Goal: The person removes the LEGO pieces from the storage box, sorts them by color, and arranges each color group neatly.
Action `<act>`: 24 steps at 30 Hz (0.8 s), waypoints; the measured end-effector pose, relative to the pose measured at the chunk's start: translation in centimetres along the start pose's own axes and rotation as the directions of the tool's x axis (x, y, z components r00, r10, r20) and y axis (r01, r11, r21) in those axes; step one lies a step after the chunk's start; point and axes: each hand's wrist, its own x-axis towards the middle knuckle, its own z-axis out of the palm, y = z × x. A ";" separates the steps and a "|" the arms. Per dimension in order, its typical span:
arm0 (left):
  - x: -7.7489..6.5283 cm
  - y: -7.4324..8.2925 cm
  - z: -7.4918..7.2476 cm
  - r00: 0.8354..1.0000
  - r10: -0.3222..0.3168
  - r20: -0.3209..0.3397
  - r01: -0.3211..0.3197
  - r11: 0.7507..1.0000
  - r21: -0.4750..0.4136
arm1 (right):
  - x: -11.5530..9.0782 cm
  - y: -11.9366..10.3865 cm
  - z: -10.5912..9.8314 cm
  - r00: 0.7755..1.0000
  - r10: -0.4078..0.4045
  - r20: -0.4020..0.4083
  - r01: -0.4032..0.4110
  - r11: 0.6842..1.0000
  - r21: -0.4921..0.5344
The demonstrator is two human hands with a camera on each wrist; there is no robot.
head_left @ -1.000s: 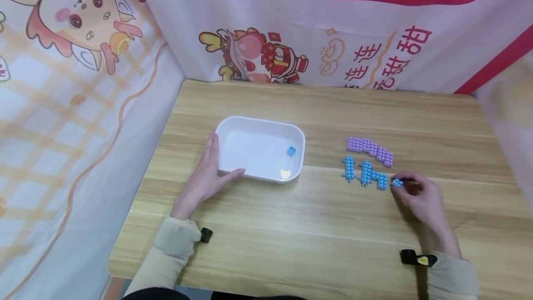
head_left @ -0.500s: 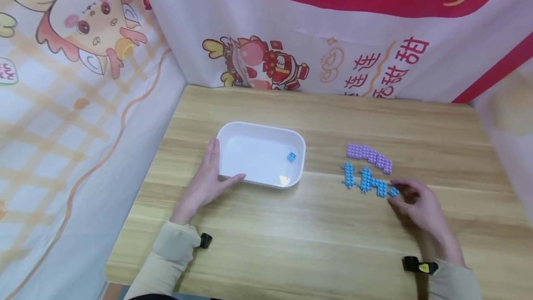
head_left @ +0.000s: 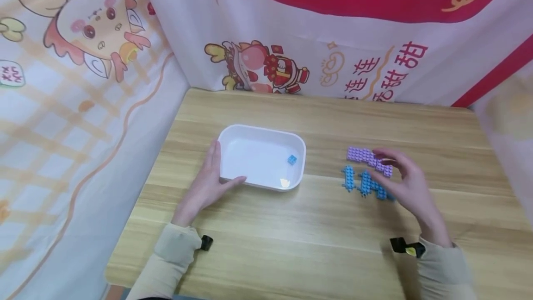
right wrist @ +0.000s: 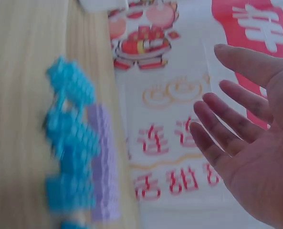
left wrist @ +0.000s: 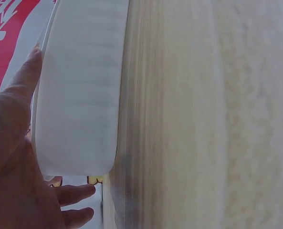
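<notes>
My left hand (head_left: 201,191) rests at the near-left corner of a white rectangular plastic tub (head_left: 250,159). Its fingers lie straight along the left side and the thumb touches the front rim; the left wrist view shows this hand (left wrist: 17,157) against the tub wall. A small blue brick (head_left: 292,159) lies inside. My right hand (head_left: 410,191) hovers above the toy bricks with fingers spread, holding nothing. Below it are a row of purple studded bricks (head_left: 360,154) and several blue brick pieces (head_left: 349,178); the hand partly covers their right ends. The right wrist view is blurred around the blue bricks (right wrist: 72,133).
The wooden table (head_left: 291,235) carries the tub left of centre and the bricks to the right. A printed cloth (head_left: 325,27) hangs behind the table's back edge, and another patterned cloth (head_left: 96,119) hangs along the left.
My right hand has released the small blue piece beside the other blue bricks, then lifted and moved up-left over them. My left hand has stayed at the tub.
</notes>
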 end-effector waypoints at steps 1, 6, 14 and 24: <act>0.0 0.0 0.0 1.000 0.000 0.001 0.000 1.000 0.000 | 0.4 -0.3 0.4 1.000 -0.019 0.004 0.019 1.000 0.017; -0.1 -0.1 0.1 1.000 -0.004 -0.003 0.004 1.000 0.002 | 2.4 -1.3 2.6 0.995 -0.085 0.047 0.081 0.993 0.089; -0.2 -0.1 0.1 1.000 -0.007 -0.003 0.007 1.000 0.008 | 5.0 -2.2 7.2 0.990 -0.050 0.131 0.042 0.997 0.069; -0.3 0.2 -0.1 1.000 -0.011 -0.002 0.011 1.000 -0.002 | 6.8 -3.2 11.5 0.933 -0.012 0.359 0.014 1.000 -0.004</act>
